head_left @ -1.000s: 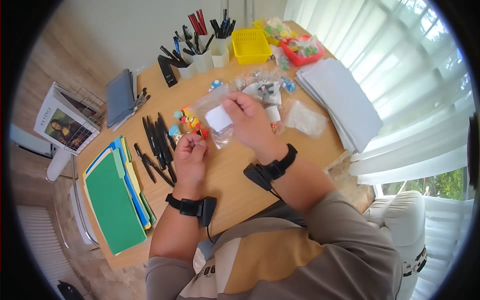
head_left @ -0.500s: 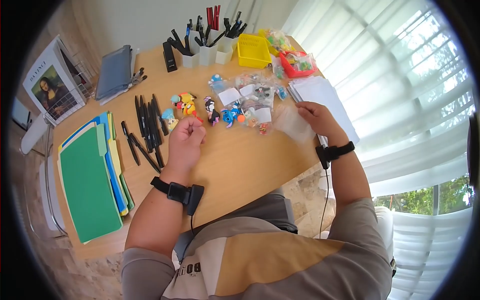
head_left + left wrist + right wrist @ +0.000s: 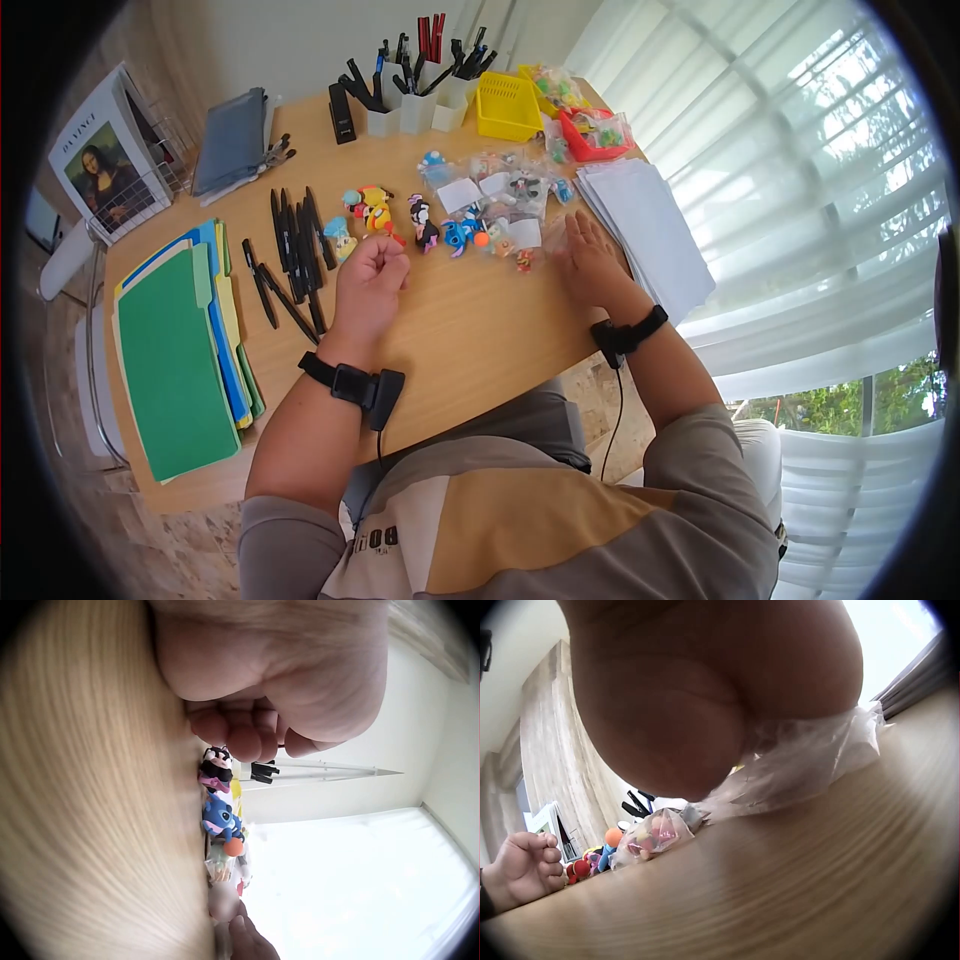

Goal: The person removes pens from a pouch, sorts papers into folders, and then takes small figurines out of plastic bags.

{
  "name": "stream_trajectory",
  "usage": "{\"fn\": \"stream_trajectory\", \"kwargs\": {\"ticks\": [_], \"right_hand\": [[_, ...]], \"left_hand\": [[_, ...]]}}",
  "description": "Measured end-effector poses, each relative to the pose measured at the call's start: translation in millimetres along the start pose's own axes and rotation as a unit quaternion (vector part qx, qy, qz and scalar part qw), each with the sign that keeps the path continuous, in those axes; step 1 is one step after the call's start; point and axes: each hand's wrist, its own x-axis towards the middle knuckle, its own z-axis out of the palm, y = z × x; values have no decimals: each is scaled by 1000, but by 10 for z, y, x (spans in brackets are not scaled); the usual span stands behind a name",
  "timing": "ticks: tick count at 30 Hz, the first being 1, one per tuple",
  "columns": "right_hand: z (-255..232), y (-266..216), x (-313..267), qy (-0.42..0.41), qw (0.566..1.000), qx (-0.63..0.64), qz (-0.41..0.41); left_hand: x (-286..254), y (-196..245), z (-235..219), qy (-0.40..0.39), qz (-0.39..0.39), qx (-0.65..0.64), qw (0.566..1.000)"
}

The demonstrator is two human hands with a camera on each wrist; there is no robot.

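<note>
My right hand lies with its fingers straight over clear plastic bags, at the right of the table. In the right wrist view the crinkled plastic shows under the palm. My left hand rests on the table with its fingers curled in, and nothing shows in its grasp. Just beyond it are small toy figures: a yellow and red one, a black and white one and a blue one with an orange ball. Behind these lie several bagged toys with white labels.
Black pens and coloured folders lie to the left. White paper is stacked at the right edge. Pen holders, a yellow basket and a red basket stand at the back.
My right hand has let go of a labelled clear bag, swung right to the paper stack, then come back left onto the plastic bags. My left hand stays curled near the toys.
</note>
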Motion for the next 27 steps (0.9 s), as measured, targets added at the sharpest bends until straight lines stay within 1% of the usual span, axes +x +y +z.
{"fn": "stream_trajectory", "kwargs": {"ticks": [1,3,5,9,13,15,16,18,19,21,22,23,24,25,27], "right_hand": [[2,-2,11,-1,1000,-1,0],[-35,-70,33,-51,998,-20,8],[-51,-125,56,-69,997,-33,15],[-86,-199,68,-105,993,-49,36],[-106,-189,59,-108,993,-40,39],[-157,-175,40,-104,994,9,43],[-184,-176,37,-104,994,7,39],[-301,-258,-23,-102,991,-57,69],[-334,-265,-54,-103,991,-58,66],[-408,-245,-84,-53,996,-64,36],[-431,-224,-70,-53,996,-63,34],[-476,-242,-53,2,999,-5,-37],[-509,-277,-48,56,991,54,-108],[-524,-333,-50,57,991,56,-109],[-660,-755,-59,-50,986,156,-38]], "left_hand": [[-7,9,4,-1,-1,3,1000],[-7,2,0,1,-2,3,1000],[10,-24,-19,-23,5,-5,1000],[12,-6,-6,-25,-2,10,1000],[19,-30,-7,-27,3,10,1000],[27,-17,-26,-31,11,7,999],[25,-17,-25,-29,10,3,1000],[2,-12,-6,-21,8,-4,1000],[2,-1,14,-13,5,-11,1000],[14,23,31,-2,4,-18,1000],[13,30,33,0,1,-16,1000],[12,37,29,2,-1,-14,1000],[14,36,17,3,-1,-13,1000],[23,24,2,-1,-5,-12,1000],[37,11,-14,-3,-6,-10,1000]]}}
